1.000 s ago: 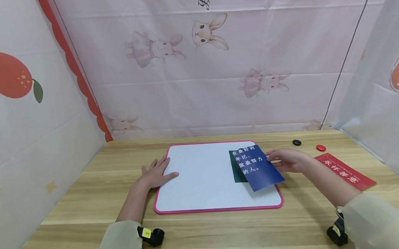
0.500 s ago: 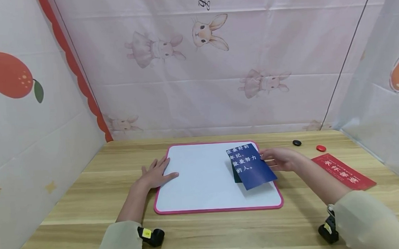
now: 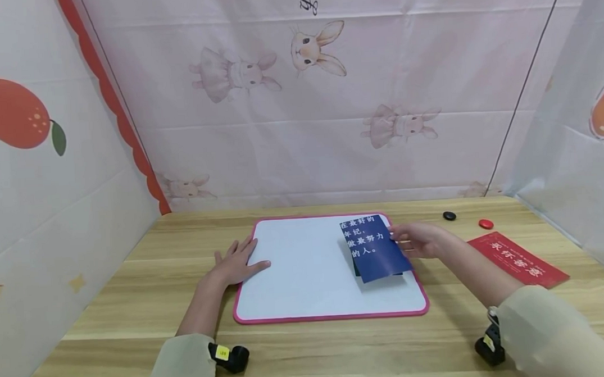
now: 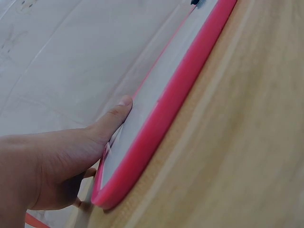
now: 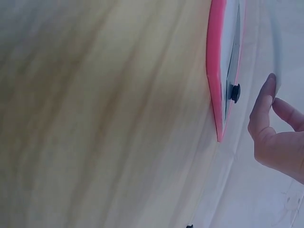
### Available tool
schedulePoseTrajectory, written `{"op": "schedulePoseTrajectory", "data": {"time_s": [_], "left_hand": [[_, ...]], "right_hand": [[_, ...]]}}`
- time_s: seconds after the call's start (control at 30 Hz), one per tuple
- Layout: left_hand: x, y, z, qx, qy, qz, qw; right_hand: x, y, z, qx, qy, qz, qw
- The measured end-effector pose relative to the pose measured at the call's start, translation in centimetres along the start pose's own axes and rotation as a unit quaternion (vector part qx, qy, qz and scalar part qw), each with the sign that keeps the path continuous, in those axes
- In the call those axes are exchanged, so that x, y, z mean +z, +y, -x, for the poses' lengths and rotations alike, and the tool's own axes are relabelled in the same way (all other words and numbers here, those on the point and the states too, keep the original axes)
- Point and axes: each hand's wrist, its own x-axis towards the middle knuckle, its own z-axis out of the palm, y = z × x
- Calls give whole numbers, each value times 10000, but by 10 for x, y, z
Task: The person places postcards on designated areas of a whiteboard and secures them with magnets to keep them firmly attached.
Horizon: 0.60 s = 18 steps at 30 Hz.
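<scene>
A thin, smooth blue card (image 3: 371,250) with white printed characters is held tilted over the whiteboard (image 3: 295,267), between 2 and 3 o'clock from its middle, casting a soft shadow. The right hand (image 3: 419,240), at the card's 3 o'clock edge, pinches it between thumb and fingers. Beneath it, a dark green sheet (image 3: 356,269) shows only as slivers.

The board is a white rectangle with rounded corners and a pink rim. At its 9 o'clock edge the left hand (image 3: 238,263) lies with fingers spread, thumb on the white surface.

At 3 o'clock, past the board, a matte red card (image 3: 520,260) lies on the wood-grained table (image 3: 339,350), partly covered by the right forearm. From that card, a black disc (image 3: 449,216) sits at 10 o'clock and a red disc (image 3: 486,224) near 11.

The right wrist view adds a black knob (image 5: 236,93) at the board, which the head view does not show; there the held card is pale, blurred and cut off at the top. The left wrist view shows the rim's thickness, but most left fingers are hidden behind the hand.
</scene>
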Motion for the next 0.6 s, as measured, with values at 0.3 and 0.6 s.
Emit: {"op": "schedulePoseTrajectory", "data": {"time_s": [0.3,0.6], "left_hand": [[3,-2,-2,-6,9,-35,10000],[1,-1,-2,11,8,-77,10000]], "right_hand": [[8,-3,-4,62,23,-467,9989],[16,-2,-9,81,53,-614,9981]]}}
